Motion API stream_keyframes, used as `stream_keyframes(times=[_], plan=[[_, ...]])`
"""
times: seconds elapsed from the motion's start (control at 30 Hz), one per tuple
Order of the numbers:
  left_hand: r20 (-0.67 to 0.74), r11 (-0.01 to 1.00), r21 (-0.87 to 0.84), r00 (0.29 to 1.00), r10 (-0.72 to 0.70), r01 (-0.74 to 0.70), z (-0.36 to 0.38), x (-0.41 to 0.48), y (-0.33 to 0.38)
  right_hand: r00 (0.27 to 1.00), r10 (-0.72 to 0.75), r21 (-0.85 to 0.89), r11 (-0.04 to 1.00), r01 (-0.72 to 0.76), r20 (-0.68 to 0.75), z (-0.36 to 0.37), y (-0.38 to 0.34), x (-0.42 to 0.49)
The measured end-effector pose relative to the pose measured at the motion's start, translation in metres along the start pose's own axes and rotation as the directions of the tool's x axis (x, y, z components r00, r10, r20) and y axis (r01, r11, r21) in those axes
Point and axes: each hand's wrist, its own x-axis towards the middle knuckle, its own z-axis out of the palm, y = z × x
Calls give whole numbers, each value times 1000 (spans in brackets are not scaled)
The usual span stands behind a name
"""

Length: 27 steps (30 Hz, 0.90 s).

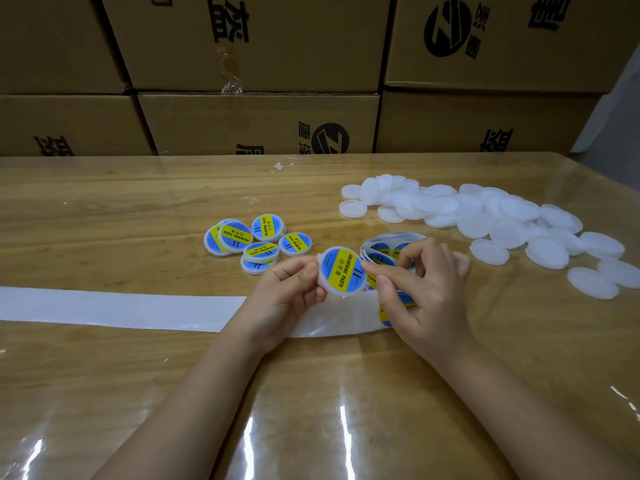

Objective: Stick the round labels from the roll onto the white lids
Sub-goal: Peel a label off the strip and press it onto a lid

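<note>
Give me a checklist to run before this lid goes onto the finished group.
1. Label sits inside the rim of the held lid, roughly centred: ok.
2. Label edges pressed flat all round: cannot tell.
3. Left hand grips the held lid at its left edge: ok.
4. Right hand off the lid: not ok, its fingers pinch the right edge.
5. Labelled lids lie on the table just beyond the left hand, an easy place to set this one: ok.
6. Blank lids and label roll on hand for the next one: ok.
</note>
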Motion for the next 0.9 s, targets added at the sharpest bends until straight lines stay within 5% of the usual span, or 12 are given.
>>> stream_keyframes(times=[0.33, 0.7, 0.9], plan=[[-62, 1000, 31, 998, 1, 1, 2, 1, -2, 994, -105, 110, 989, 101, 28, 5, -13, -4], [42, 996, 79, 998, -55, 51, 4, -1, -2, 997, 38, -35, 999, -36, 62, 7, -11, -2], [3, 996, 84, 999, -41, 40, 1, 0, -4, 987, -47, 39, 998, 42, 151, 8, -13, -5]])
